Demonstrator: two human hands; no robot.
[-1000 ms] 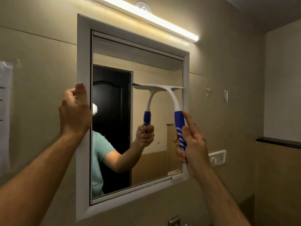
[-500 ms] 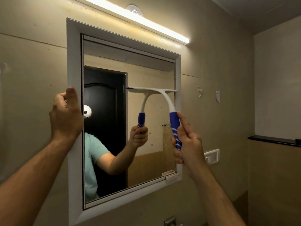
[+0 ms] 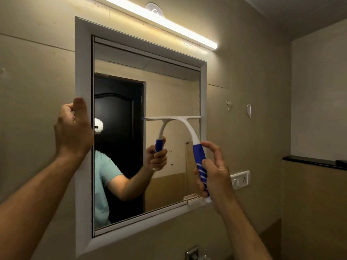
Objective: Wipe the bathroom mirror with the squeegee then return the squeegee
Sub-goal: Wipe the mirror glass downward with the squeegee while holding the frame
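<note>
A white-framed mirror [image 3: 82,72] hangs on the beige wall in front of me. The squeegee [image 3: 189,128] has a white blade and neck and a blue, white-striped handle. Its blade lies flat against the glass on the right half, about mid-height, reaching the right frame. My right hand [image 3: 216,173] is wrapped around the blue handle, index finger lifted off it. My left hand [image 3: 74,128] grips the left edge of the mirror frame, thumb on the front face. The glass reflects my arm, the squeegee and a dark door.
A lit tube light [image 3: 159,17] runs above the mirror. On the wall to the right are a white switch and socket plate [image 3: 240,179] and two small hooks [image 3: 248,110]. A black ledge [image 3: 315,161] juts out at far right. A metal tap fitting [image 3: 191,254] sits below the mirror.
The squeegee blade has slid down the right side of the glass with my right hand. My left hand stays on the frame's left edge. The view has shifted a little.
</note>
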